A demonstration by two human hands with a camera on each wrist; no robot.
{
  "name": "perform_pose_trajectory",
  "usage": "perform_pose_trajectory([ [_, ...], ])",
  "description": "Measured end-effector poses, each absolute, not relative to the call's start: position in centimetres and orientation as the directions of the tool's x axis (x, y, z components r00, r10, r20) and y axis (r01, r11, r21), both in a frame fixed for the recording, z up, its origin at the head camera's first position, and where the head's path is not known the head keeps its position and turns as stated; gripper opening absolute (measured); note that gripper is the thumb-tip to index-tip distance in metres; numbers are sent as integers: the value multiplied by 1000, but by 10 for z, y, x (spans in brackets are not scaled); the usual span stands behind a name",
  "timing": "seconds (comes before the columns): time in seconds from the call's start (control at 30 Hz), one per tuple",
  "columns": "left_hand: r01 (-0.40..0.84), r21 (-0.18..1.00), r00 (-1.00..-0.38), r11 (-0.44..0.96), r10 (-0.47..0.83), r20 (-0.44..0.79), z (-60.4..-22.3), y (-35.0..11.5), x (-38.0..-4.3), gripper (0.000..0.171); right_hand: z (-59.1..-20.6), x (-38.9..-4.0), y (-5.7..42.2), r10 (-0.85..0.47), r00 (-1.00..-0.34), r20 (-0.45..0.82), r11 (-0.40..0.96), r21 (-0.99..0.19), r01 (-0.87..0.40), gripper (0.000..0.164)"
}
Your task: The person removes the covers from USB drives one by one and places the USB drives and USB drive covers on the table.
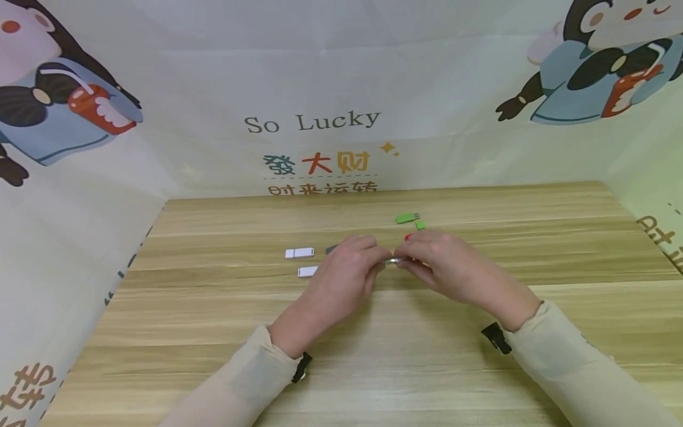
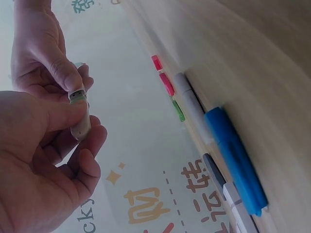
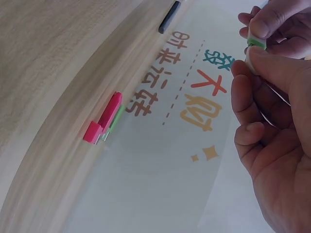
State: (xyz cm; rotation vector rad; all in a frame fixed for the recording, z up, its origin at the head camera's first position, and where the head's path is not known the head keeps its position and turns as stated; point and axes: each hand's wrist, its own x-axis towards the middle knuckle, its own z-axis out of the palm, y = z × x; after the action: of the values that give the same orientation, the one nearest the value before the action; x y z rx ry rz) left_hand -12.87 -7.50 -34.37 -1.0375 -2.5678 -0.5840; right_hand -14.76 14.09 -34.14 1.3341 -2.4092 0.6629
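Note:
My left hand (image 1: 349, 267) and right hand (image 1: 443, 261) meet over the middle of the table. Between thumb and fingers, the left hand pinches a white USB stick (image 2: 81, 127) with a green band, its metal connector (image 2: 77, 94) partly showing. The right hand's thumb and fingertips are right at the connector end. In the right wrist view they pinch a small white cap (image 3: 250, 58), mostly covered by the thumb, close against the green band.
Near the left hand lie a white USB stick (image 1: 299, 253), a second white piece (image 1: 307, 272) and a blue stick (image 2: 235, 158). Beyond the right hand lie a green USB stick (image 1: 407, 219), its green cap (image 1: 420, 225) and a red USB stick (image 3: 111, 110). A printed cloth (image 1: 320, 71) hangs behind the table.

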Motion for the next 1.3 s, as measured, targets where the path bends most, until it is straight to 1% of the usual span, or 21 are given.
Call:
perform_pose_trajectory([
  [0.17,710,259,-692,654,582,426,-344,-75,-128,12,-339,-147,142,-709,-540,454,478,-254,-841,10],
  [0.4,687,272,-717,674,567,406,-345,-75,-129,11,-334,-147,143,-706,-568,423,515,-245,-822,9],
  [0.67,654,297,-747,695,534,395,-342,-75,-130,10,-331,-150,151,-696,-553,458,526,-199,-827,10],
  [0.87,643,303,-758,703,528,384,-341,-74,-131,12,-329,-152,159,-688,-564,457,538,-201,-819,12],
  [1.07,625,325,-776,710,518,361,-342,-73,-133,12,-326,-152,166,-675,-610,415,576,-220,-787,15],
  [1.2,602,324,-795,730,512,325,-343,-69,-137,12,-326,-151,173,-653,-647,393,610,-234,-757,13],
  [1.3,585,311,-808,749,506,300,-343,-64,-143,12,-325,-150,178,-642,-661,389,625,-233,-745,12],
])
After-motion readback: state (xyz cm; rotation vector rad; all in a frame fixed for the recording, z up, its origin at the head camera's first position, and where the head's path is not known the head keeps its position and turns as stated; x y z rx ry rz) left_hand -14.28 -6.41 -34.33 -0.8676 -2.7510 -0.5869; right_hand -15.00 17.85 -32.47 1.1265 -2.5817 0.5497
